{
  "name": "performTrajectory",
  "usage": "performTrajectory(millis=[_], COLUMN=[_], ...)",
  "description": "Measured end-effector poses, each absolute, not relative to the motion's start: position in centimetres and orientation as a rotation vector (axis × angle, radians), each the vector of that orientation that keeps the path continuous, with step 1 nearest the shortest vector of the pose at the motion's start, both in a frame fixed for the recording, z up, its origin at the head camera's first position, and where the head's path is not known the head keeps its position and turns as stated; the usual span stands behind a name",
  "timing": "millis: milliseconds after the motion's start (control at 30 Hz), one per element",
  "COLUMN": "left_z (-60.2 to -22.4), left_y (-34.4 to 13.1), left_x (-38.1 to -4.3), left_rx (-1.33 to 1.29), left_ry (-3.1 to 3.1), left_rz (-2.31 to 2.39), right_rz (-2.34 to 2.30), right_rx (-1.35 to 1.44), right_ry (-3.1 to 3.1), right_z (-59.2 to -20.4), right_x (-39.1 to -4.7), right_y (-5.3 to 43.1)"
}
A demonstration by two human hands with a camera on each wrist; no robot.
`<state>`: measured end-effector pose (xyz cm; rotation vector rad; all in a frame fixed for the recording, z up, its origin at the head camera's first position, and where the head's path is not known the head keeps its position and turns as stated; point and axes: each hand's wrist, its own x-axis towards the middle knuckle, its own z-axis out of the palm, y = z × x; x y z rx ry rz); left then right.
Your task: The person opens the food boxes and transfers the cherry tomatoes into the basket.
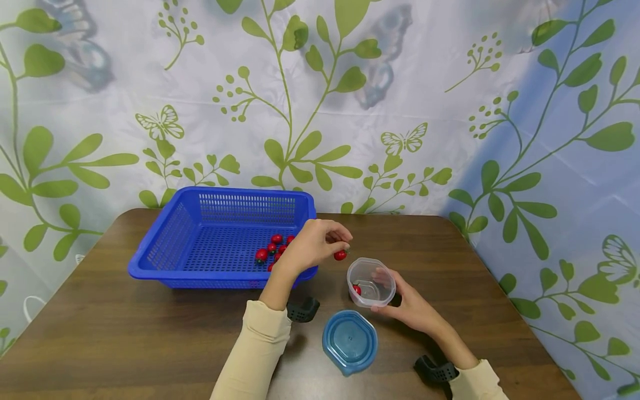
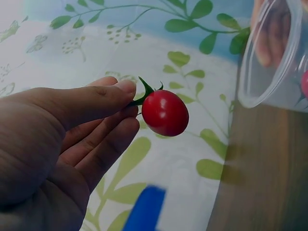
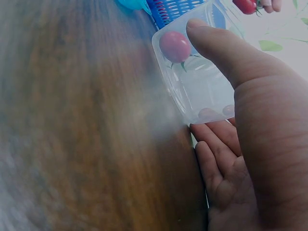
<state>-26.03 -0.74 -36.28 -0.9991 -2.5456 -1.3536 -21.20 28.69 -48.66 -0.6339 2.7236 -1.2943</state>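
My left hand (image 1: 318, 243) pinches a cherry tomato (image 1: 340, 255) by its green stem, between thumb and fingertips. In the left wrist view, the red cherry tomato (image 2: 166, 113) hangs from the fingertips, apart from the container. My right hand (image 1: 414, 306) grips a clear plastic container (image 1: 369, 289) on the table, thumb on one side and fingers on the other. Inside it lies another cherry tomato (image 1: 357, 289), which also shows through the wall in the right wrist view. The container's open top faces up, just right of the left hand.
A blue plastic basket (image 1: 200, 275) stands at the left, with several cherry tomatoes (image 1: 261, 255) in its right part. The blue lid (image 1: 350, 340) lies on the brown wooden table (image 1: 165, 339) in front of the container. A patterned curtain (image 1: 200, 89) hangs behind the table.
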Motion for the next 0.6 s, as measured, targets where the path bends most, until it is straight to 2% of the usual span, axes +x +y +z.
performTrajectory(millis=[600], left_z=[-35.6], left_y=[-5.8], left_x=[-26.3], left_rx=[-0.783], left_ry=[-2.507], left_rz=[-1.374], right_rz=[-1.274], right_rx=[-0.646], right_ry=[2.752], right_z=[-48.5], right_x=[-21.0], right_y=[28.6])
